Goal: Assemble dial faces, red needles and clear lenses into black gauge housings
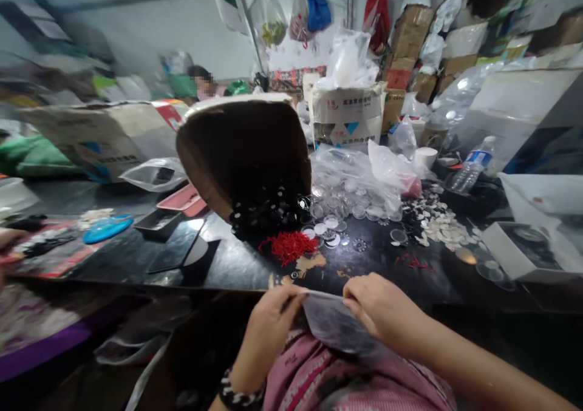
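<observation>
Between my two hands a clear plastic bag (339, 326) hangs over my lap, just off the table's front edge. My left hand (277, 317) pinches its left top corner between thumb and fingers. At the right top corner my right hand (376, 305) is closed on the rim. Dark contents show dimly through the plastic; their kind is unclear. Beyond my hands lies a pile of small red pieces (291, 247). Behind it, a tipped cardboard box (191, 150) holds many small black parts (266, 207). Clear round discs (350, 201) are heaped right of the box.
Small white parts (439, 223) spread at right, near a white box (510, 256) and a plastic bottle (476, 165). A grey tray (157, 223), a pink tray (184, 200) and a blue dish (108, 229) stand left. Another person (204, 83) is behind the boxes.
</observation>
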### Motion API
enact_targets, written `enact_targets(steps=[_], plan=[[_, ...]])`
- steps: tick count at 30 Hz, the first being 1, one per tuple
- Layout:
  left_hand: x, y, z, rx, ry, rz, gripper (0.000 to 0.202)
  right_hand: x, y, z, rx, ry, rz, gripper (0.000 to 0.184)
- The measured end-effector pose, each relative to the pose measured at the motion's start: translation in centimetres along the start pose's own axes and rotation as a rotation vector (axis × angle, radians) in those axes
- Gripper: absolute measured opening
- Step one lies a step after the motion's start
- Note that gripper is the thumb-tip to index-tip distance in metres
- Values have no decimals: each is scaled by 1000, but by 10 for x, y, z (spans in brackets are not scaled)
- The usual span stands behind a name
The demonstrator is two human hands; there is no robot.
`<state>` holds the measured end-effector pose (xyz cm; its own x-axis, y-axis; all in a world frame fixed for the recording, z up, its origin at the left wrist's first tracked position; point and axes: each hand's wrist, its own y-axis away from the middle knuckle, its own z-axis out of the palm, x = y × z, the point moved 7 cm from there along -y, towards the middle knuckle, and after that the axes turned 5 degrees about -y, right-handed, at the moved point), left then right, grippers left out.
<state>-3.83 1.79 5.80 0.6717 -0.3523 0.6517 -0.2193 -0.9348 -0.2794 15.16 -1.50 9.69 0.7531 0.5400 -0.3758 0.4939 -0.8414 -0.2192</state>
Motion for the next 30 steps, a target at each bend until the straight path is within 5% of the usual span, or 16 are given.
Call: enact_targets(steps=[3,6,8,10,14,22,26,30], plan=[[-30,1,-2,16,-20,-71,23,31,37,-6,-34,57,75,11],[-35,3,0,4,-46,-79,23,48,70,-16,-62,80,109,15],[-16,4,1,52,-91,-13,24,49,80,-21,-55,96,104,18],[19,8,7,80,-163,191,30,44,81,-24,-28,113,87,20],[75,20,37,-49,-297,567,23,36,74,-24,-5,141,69,21],[57,7,37,-66,-488,476,18,33,67,-28,41,93,72,20],[68,26,28,-206,-413,545,18,5,56,-49,113,-269,44,20],[90,54,17,-231,-355,642,22,-16,34,-17,-163,-446,65,21]])
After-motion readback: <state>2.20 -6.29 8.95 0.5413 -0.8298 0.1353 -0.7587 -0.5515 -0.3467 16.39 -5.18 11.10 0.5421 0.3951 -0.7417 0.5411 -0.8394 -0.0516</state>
